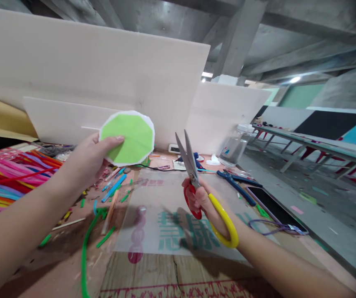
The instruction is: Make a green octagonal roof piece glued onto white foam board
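My left hand (pixel 98 155) pinches the left edge of a roughly round, many-sided green disc (pixel 131 140) with a white border, thumb on its face and fingers behind. It is held up above the table, facing me. On the right, my right hand (pixel 201 196) grips scissors (pixel 190 161) with one red and one yellow handle loop. Their blades point up and stand slightly apart, away from the disc. Below lies a translucent plastic sheet (pixel 146 231) with printed green characters and pink marks.
Bundled coloured pipe cleaners (pixel 13 178) lie at left, and a bent green pipe cleaner (pixel 86 248) in front. Pliers (pixel 236 182), a phone (pixel 275 209) and a clear water jar (pixel 233 147) are on the right. White boards (pixel 103 74) stand behind the table.
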Action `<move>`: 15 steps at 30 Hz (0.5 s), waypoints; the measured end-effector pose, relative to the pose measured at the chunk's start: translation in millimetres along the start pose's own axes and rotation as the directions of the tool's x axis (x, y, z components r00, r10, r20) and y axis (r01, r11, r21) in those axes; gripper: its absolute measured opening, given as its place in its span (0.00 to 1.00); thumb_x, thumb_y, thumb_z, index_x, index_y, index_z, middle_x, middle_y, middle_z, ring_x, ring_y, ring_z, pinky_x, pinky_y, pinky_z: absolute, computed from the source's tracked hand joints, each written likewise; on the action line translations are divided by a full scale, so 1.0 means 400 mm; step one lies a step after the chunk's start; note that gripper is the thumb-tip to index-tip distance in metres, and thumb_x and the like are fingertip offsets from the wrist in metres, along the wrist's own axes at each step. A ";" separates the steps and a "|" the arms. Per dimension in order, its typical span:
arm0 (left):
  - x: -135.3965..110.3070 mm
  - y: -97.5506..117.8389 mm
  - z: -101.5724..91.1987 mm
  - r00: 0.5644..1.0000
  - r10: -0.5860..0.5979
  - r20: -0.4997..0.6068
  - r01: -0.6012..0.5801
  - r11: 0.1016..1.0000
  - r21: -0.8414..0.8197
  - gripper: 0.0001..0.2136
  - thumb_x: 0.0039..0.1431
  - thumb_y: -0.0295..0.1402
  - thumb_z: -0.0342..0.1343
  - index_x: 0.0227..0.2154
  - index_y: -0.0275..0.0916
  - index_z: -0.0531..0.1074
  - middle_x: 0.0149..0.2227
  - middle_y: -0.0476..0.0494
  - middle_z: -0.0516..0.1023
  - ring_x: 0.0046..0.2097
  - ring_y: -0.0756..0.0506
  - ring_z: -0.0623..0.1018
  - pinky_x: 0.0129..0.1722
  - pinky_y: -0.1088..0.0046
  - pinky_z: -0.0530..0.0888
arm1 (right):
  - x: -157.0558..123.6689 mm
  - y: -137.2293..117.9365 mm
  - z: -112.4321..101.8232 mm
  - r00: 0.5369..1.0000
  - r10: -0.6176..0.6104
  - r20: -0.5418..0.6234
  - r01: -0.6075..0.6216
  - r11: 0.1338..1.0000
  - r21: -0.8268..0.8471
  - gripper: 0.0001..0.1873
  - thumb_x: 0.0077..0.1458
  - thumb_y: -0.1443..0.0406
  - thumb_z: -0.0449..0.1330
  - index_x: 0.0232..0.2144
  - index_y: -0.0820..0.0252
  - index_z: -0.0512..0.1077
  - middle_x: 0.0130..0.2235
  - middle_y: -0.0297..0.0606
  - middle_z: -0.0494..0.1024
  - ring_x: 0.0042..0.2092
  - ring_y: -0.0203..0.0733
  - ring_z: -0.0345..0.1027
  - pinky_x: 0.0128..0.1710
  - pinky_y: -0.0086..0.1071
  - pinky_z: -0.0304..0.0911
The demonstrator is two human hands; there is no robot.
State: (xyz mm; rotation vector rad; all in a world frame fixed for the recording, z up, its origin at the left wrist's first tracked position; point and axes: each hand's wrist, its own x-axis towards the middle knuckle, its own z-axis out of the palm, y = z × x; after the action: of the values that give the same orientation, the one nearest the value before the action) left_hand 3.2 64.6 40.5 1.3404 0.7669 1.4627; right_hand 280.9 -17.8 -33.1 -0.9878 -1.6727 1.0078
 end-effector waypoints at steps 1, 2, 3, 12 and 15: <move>0.004 0.010 -0.006 1.000 0.015 0.004 -0.015 1.000 -0.005 0.11 0.51 0.37 0.67 0.37 0.41 0.80 0.36 0.49 0.86 0.41 0.41 0.85 0.36 0.72 0.83 | 0.001 0.001 -0.001 1.000 0.005 -0.007 -0.005 0.999 0.040 0.26 0.64 0.41 0.49 0.47 0.56 0.63 0.26 0.26 0.54 0.24 0.33 0.48 0.22 0.29 0.48; 0.007 0.018 -0.010 1.000 0.029 0.013 -0.029 1.000 -0.008 0.11 0.52 0.37 0.67 0.38 0.42 0.80 0.36 0.50 0.86 0.42 0.40 0.85 0.36 0.72 0.83 | 0.002 0.001 -0.001 1.000 0.007 -0.008 -0.006 0.998 0.069 0.26 0.64 0.42 0.50 0.47 0.55 0.63 0.26 0.25 0.54 0.24 0.33 0.47 0.22 0.29 0.47; 0.009 0.024 -0.014 0.999 0.041 0.019 -0.041 0.999 -0.008 0.11 0.52 0.37 0.67 0.39 0.44 0.80 0.37 0.52 0.86 0.43 0.41 0.84 0.36 0.73 0.83 | 0.002 0.001 -0.001 1.000 0.006 -0.004 -0.006 0.996 0.090 0.25 0.64 0.42 0.50 0.46 0.55 0.62 0.26 0.25 0.53 0.24 0.32 0.47 0.22 0.29 0.47; 0.008 0.029 -0.018 0.997 0.063 -0.043 -0.060 0.996 0.063 0.12 0.49 0.39 0.68 0.38 0.48 0.81 0.39 0.52 0.86 0.47 0.38 0.84 0.37 0.71 0.84 | 0.001 -0.001 0.003 1.000 0.019 0.003 -0.019 1.000 0.003 0.28 0.62 0.39 0.50 0.46 0.55 0.64 0.26 0.25 0.52 0.24 0.32 0.47 0.22 0.28 0.46; 0.000 0.022 -0.009 0.999 0.042 0.022 -0.043 0.998 0.052 0.13 0.49 0.42 0.68 0.38 0.45 0.79 0.38 0.51 0.86 0.45 0.39 0.84 0.37 0.71 0.84 | -0.001 0.006 0.000 1.000 0.015 0.004 -0.015 0.999 -0.033 0.28 0.63 0.40 0.48 0.47 0.55 0.64 0.27 0.26 0.55 0.24 0.32 0.49 0.23 0.28 0.49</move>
State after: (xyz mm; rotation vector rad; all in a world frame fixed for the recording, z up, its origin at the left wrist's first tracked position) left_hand -2.6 62.3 47.7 1.4173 0.7718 1.4682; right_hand 281.4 -17.2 -35.2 -1.0215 -1.6924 0.9958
